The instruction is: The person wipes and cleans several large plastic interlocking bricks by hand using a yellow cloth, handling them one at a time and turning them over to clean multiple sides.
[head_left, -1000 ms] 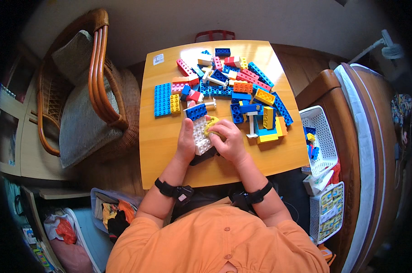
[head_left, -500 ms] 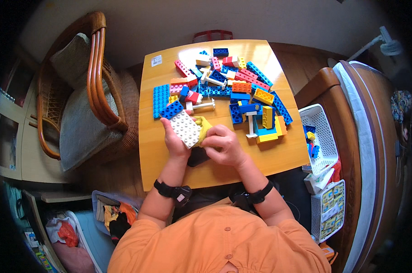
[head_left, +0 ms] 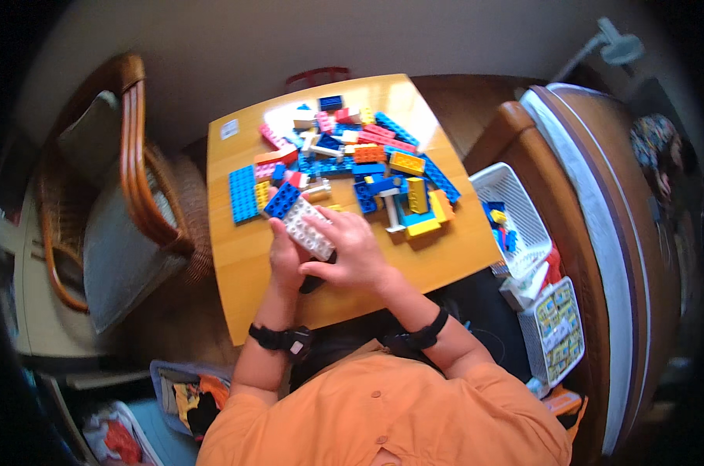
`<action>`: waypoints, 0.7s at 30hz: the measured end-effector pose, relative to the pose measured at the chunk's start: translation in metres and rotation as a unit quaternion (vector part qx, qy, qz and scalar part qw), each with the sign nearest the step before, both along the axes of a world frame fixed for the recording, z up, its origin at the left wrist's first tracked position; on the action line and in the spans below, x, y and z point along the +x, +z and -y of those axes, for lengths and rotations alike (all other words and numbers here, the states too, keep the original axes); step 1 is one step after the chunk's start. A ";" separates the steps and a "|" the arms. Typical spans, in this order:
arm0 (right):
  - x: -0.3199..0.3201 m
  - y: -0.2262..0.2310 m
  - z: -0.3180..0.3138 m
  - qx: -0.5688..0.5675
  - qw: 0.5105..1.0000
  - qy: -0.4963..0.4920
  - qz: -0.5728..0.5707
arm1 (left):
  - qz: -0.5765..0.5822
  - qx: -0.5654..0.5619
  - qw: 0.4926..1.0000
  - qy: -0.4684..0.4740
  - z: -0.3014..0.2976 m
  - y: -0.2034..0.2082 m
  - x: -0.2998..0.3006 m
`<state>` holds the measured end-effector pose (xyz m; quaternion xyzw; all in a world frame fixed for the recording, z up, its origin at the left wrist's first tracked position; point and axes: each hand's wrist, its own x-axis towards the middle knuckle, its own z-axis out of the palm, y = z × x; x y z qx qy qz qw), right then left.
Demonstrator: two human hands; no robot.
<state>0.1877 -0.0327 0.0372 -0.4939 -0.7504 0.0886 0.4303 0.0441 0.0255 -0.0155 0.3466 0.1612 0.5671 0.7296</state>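
Note:
My left hand grips a white studded toy building plate from its left side, above the near part of the table. A blue brick is attached at the plate's far end. Over the plate's right side lies my right hand, closed round it, fingers across the studs and thumb at the near corner. A sliver of yellow shows beyond the right fingers; whether it is the yellow cloth or a brick I cannot tell. Beneath the hands is a dark object, mostly hidden.
Loose bricks cover the far half of the wooden table, including a blue plate and a yellow brick. Right of the table stands a white basket with bricks inside. A wicker chair is at left, a bed at right.
My right hand has moved from the plate's right edge onto its studs. The yellow cloth it pinched is now mostly or wholly out of sight. The whole view has shifted and turned slightly.

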 end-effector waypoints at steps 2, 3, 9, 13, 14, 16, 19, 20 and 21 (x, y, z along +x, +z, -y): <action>0.004 -0.010 0.001 0.000 0.999 -0.038 -0.008 | -0.039 0.052 0.998 0.026 0.008 0.017 0.009; 0.006 -0.006 0.004 -0.006 0.999 -0.036 -0.021 | -0.042 0.081 0.995 -0.039 0.009 0.019 0.000; 0.072 0.011 0.035 0.009 0.976 -0.092 -0.195 | -0.152 0.109 0.974 -0.125 0.010 0.022 0.007; 0.165 -0.008 0.055 0.023 0.911 -0.242 -0.334 | -0.242 0.078 0.960 -0.118 0.004 0.006 -0.006; 0.195 -0.018 0.061 0.022 0.895 -0.312 -0.319 | -0.245 0.075 0.960 -0.110 0.005 0.007 -0.008; 0.259 -0.053 0.086 -0.014 0.859 -0.414 -0.299 | -0.273 0.066 0.953 -0.115 0.007 0.010 -0.007; 0.329 -0.108 0.135 -0.138 0.840 -0.476 -0.222 | -0.257 0.042 0.959 -0.116 0.005 0.011 -0.001; 0.336 -0.115 0.144 -0.201 0.817 -0.510 -0.177 | -0.271 0.046 0.954 -0.121 0.005 0.012 -0.002; 0.348 -0.121 0.154 -0.237 0.799 -0.540 -0.119 | -0.264 0.040 0.956 -0.122 0.006 0.014 0.001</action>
